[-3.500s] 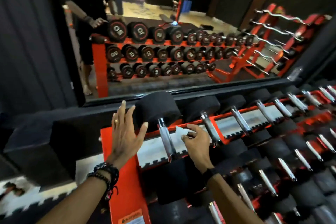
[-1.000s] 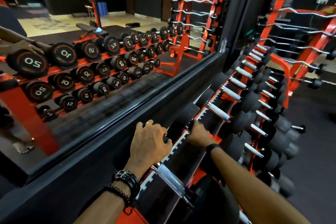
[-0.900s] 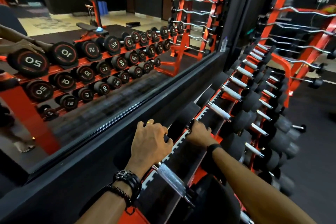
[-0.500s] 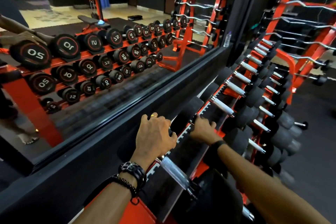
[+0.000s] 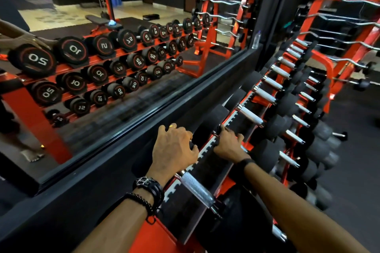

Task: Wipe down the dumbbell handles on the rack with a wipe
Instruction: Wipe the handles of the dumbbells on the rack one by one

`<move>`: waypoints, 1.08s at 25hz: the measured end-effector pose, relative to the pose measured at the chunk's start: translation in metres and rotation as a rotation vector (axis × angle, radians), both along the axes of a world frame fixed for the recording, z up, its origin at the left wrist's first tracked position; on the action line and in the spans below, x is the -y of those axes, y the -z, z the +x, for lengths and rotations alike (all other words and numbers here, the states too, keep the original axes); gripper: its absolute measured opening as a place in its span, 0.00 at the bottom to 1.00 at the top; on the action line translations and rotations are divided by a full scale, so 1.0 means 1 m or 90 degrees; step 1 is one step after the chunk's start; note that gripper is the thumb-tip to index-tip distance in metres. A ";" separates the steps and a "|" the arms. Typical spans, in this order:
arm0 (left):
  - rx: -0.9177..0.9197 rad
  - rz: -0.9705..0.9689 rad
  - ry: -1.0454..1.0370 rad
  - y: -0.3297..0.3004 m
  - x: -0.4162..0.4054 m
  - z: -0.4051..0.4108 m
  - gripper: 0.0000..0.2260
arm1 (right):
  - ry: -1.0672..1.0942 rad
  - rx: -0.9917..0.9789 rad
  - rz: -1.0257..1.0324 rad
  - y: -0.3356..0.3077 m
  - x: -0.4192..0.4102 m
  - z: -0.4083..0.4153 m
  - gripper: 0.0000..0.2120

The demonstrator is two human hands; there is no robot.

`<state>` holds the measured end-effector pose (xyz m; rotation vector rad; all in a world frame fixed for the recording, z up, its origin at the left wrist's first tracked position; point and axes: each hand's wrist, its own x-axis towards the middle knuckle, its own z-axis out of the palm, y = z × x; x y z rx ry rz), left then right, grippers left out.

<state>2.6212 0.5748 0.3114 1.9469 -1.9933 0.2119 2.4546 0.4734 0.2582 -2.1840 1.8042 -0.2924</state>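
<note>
A red dumbbell rack [image 5: 156, 238] runs away to the right along a mirror. My left hand [image 5: 174, 148] lies over the far black head of the nearest dumbbell, fingers curled on it; that dumbbell's knurled steel handle [image 5: 197, 190] shows bare below my wrist. My right hand [image 5: 228, 145] grips the handle of the second dumbbell [image 5: 265, 156], covering most of it. No wipe shows; anything under my right palm is hidden. Several more steel handles [image 5: 250, 116] follow in a row beyond.
The mirror [image 5: 123, 63] on the left reflects the rack and a person's legs. Lower rack tiers [image 5: 296, 137] hold more dumbbells. A red barbell stand [image 5: 353, 51] with curl bars is at the right, dark floor [image 5: 353, 150] beside it.
Since 3.5 s ago my right hand, then pinching a white wipe, has closed round the second handle. My left hand curled over the first dumbbell's head. Over the last second both hands stay put.
</note>
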 end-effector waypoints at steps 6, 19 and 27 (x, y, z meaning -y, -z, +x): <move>-0.009 -0.019 -0.006 -0.001 -0.003 -0.001 0.15 | 0.025 0.018 0.069 -0.016 -0.002 -0.001 0.28; -0.014 -0.014 -0.004 -0.008 -0.006 -0.002 0.16 | 0.051 0.123 0.018 0.005 0.031 -0.012 0.17; -0.026 -0.020 -0.010 -0.008 -0.007 -0.003 0.16 | 0.044 0.360 -0.092 -0.001 0.022 -0.029 0.12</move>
